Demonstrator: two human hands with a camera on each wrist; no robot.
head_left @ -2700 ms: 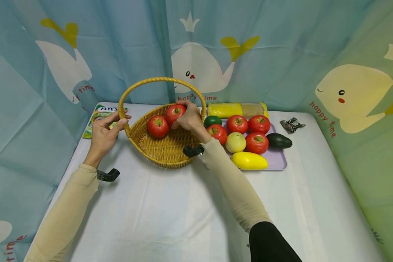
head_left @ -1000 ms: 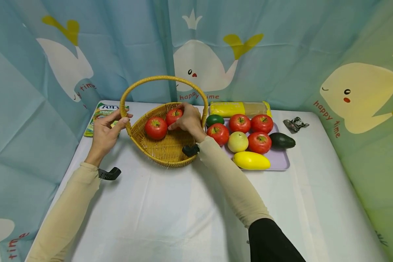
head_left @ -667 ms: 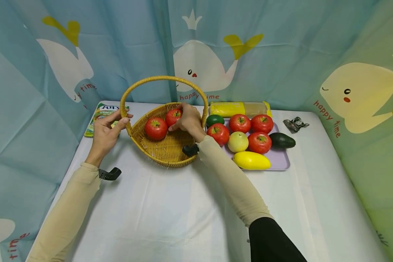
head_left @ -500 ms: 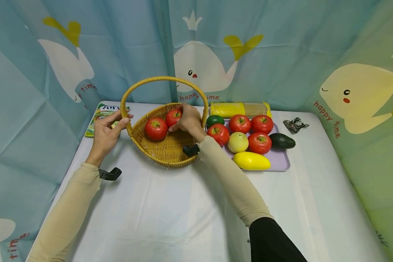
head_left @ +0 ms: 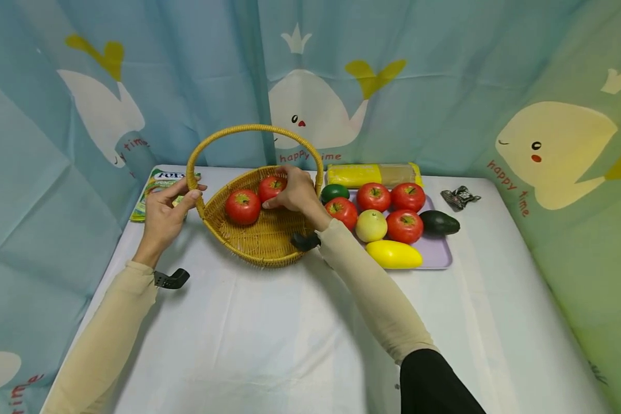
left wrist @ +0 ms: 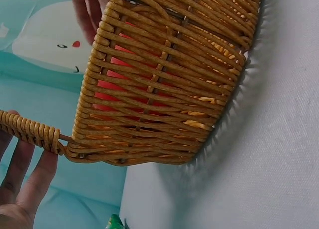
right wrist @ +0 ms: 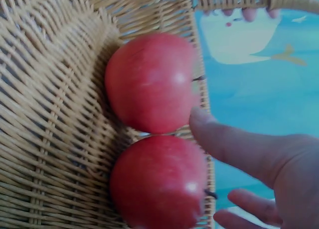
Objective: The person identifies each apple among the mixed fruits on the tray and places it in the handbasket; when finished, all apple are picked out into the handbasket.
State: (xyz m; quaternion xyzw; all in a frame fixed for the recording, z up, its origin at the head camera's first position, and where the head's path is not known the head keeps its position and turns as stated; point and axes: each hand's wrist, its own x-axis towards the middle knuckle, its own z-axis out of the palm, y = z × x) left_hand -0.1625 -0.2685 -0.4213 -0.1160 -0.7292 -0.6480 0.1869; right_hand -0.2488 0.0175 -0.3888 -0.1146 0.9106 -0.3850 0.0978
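Note:
My left hand [head_left: 167,215] pinches the base of the arched handle [head_left: 190,167] of a woven wicker basket [head_left: 264,241] at the basket's left end. Two red apples [head_left: 244,207] lie side by side inside, towards its back wall. Over the right-hand apple [head_left: 272,187] is my right hand [head_left: 296,191], thumb in front and fingers towards the far rim. In the right wrist view the right thumb [right wrist: 234,144] reaches out straight close to the apples, with the other fingers spread apart from it. Through the weave, red shows in the left wrist view.
Right of the basket, a lilac tray [head_left: 437,260] holds several red apples, a pale round fruit [head_left: 371,225], a yellow fruit [head_left: 393,255] and dark green ones. A yellow packet [head_left: 375,175] lies behind it, a small black wrapper [head_left: 460,198] beyond, and a green packet [head_left: 150,192] far left.
Since the earliest frame, the right-hand apple has come down into the basket, and both apples sit slightly further left. My right wrist has since shifted a little right. My left hand stays at the handle.

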